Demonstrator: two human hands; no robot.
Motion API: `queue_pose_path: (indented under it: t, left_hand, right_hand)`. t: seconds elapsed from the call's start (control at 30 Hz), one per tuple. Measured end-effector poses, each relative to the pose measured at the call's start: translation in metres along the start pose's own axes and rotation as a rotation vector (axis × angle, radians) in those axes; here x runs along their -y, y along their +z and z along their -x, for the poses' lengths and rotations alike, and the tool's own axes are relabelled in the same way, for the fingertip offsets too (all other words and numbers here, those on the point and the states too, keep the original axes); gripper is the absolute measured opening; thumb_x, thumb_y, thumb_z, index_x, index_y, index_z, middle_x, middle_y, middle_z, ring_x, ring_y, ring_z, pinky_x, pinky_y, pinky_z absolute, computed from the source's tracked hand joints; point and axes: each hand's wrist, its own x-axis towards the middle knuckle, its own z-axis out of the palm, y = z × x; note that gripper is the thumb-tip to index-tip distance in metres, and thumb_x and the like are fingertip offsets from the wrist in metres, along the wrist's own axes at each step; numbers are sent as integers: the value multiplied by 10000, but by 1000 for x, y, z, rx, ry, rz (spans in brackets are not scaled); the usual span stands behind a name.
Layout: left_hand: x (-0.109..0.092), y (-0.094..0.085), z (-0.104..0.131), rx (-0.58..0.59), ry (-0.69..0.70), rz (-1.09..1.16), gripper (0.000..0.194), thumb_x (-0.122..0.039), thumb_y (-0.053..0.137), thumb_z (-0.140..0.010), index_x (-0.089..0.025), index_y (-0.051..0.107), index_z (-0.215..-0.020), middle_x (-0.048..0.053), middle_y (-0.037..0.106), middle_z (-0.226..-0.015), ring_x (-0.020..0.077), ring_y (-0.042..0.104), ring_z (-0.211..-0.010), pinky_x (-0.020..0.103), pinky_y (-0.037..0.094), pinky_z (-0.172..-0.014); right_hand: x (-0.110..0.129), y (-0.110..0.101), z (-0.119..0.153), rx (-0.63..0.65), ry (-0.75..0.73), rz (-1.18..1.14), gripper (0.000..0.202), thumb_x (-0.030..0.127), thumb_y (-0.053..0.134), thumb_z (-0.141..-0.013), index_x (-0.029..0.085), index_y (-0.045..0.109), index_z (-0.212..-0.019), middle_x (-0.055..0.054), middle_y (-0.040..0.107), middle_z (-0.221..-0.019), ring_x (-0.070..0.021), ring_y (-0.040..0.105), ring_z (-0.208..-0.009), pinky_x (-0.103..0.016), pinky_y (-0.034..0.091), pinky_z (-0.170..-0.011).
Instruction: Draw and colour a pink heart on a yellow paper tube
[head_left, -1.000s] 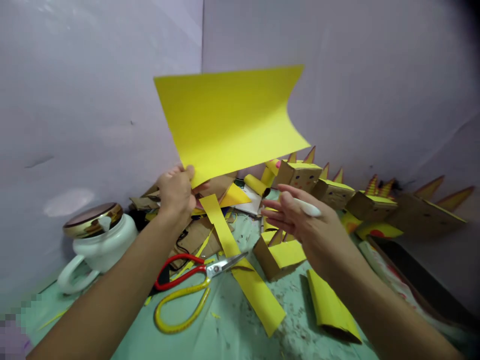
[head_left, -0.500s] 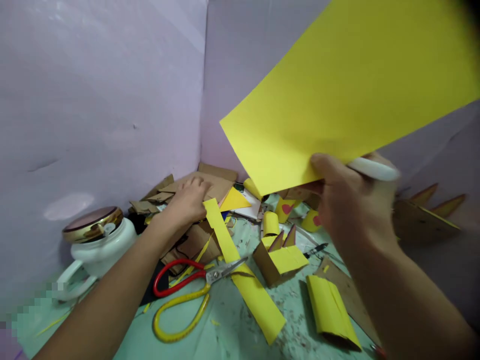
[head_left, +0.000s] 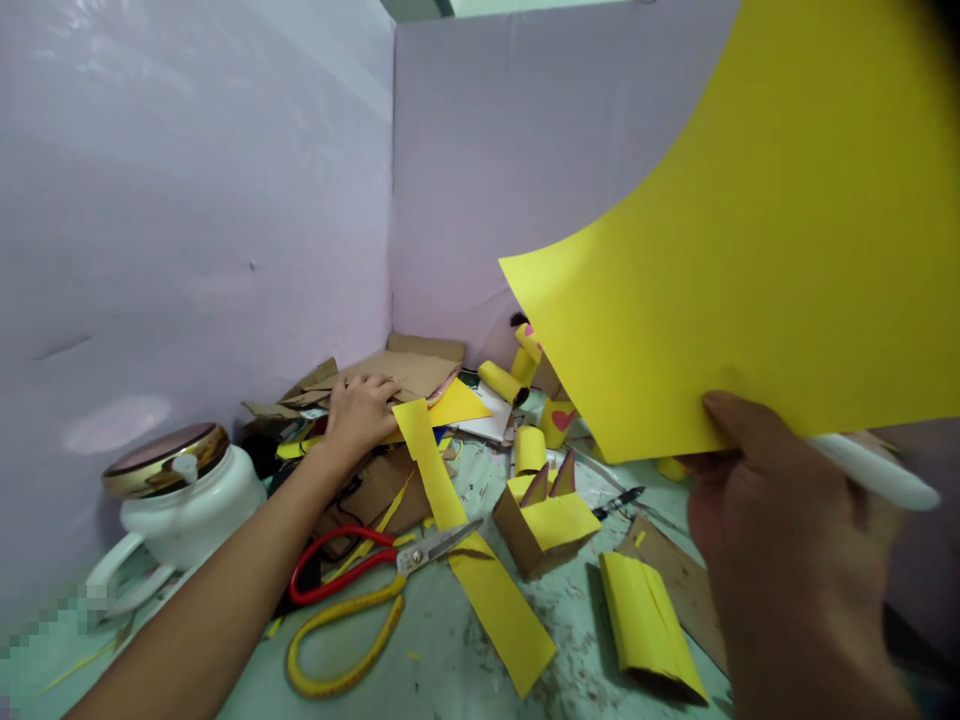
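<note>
My right hand point(head_left: 795, 500) pinches a large sheet of yellow paper point(head_left: 765, 280) at its lower edge, thumb on the near face. A white rounded stick-like thing point(head_left: 874, 468), its kind not clear, also sits in that hand. The raised sheet bends at its upper left. My left hand point(head_left: 364, 410) rests with fingers spread over the heap of brown cardboard pieces point(head_left: 420, 372), beside a folded yellow paper point(head_left: 459, 403). Scissors point(head_left: 409, 562) with one red and one yellow handle lie partly open across a long yellow strip point(head_left: 499, 610).
A white pot point(head_left: 191, 510) with a gold-rimmed lid stands at the left. Near the middle are a small yellow-topped cardboard box point(head_left: 551, 525), a yellow tube point(head_left: 652, 625) and a black pen point(head_left: 619, 502). Several yellow rolls point(head_left: 504, 382) lie behind. Pale walls point(head_left: 195, 200) enclose the back and left.
My right hand has moved right and down with the yellow sheet, which now curves more. My left hand stays on the cardboard heap, its fingers shifted slightly. The view has tilted up a little.
</note>
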Motion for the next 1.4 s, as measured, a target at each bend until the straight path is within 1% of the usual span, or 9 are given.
queue_pose_path:
  t: [0.1, 0.27, 0.43, 0.57, 0.67, 0.77, 0.97, 1.13, 1.4]
  left_hand:
    - [1, 0, 1, -14, -2, -15, 372, -189, 430, -760, -225, 651, -1058, 72, 625, -1175, 273, 509, -1079, 437, 295, -930]
    - [-4, -15, -2, 33, -8, -14, 337, -182, 496, -673, -223, 706, -933, 84, 694, -1015, 311, 548, -1022, 435, 373, -850]
    - [-40, -34, -15, 30, 7, -3, 385, -210, 425, -763, -219, 652, -1073, 83, 678, -1055, 262, 553, -1039, 393, 389, -874]
    - [-78, -14, -26, 168, 113, -65, 283, -261, 575, -720, -188, 676, -974, 109, 683, -939, 295, 561, -990, 433, 397, -852]
    - [-91, 11, -31, 282, 125, -157, 246, -297, 651, -724, -129, 652, -904, 109, 641, -987, 279, 541, -1013, 483, 386, -889]
    - [-88, 25, -41, 350, 113, -226, 283, -345, 570, -823, -136, 592, -1012, 85, 573, -1126, 239, 517, -1066, 486, 396, -917]
    - [-74, 25, -65, 461, 116, -260, 305, -325, 532, -857, -142, 551, -1099, 86, 571, -1125, 211, 564, -990, 430, 474, -843]
    - [-77, 32, -63, 546, 134, -234, 292, -321, 527, -861, -146, 552, -1094, 77, 583, -1097, 196, 581, -945, 408, 495, -807]
    - [-74, 35, -66, 573, 156, -177, 283, -312, 545, -850, -139, 564, -1074, 82, 580, -1105, 206, 570, -977, 421, 480, -835]
  right_hand:
    - [-10, 5, -3, -213, 88, -158, 144, 99, 693, -612, 213, 622, -665, 4, 637, -700, -197, 628, -779, -356, 504, -737]
    - [-6, 5, -6, -213, 144, -223, 144, 74, 676, -600, 205, 621, -623, 16, 611, -644, -165, 614, -711, -277, 500, -625]
    - [4, 2, -6, -232, 212, -239, 134, 78, 680, -591, 190, 612, -623, 22, 602, -662, -126, 571, -617, -233, 468, -519]
    - [7, -3, -11, -228, 189, -285, 130, 58, 641, -591, 174, 603, -637, 26, 593, -665, -117, 559, -609, -217, 453, -505]
    - [10, -8, -17, -190, 153, -304, 103, 68, 603, -603, 165, 596, -635, 32, 582, -660, -113, 553, -606, -212, 452, -507]
    - [11, -13, -23, -220, 105, -342, 50, 110, 591, -606, 156, 590, -625, 30, 577, -637, -120, 554, -583, -221, 461, -493]
    - [4, -17, -29, -227, 98, -321, 59, 149, 578, -620, 162, 610, -668, 29, 565, -617, -120, 543, -524, -185, 409, -377]
    - [4, -20, -31, -253, 95, -316, 44, 132, 578, -624, 168, 590, -645, 52, 528, -550, -95, 477, -443, -175, 372, -347]
    - [6, -24, -37, -246, 140, -390, 98, 98, 547, -593, 194, 559, -584, 48, 549, -547, -105, 493, -442, -191, 381, -338]
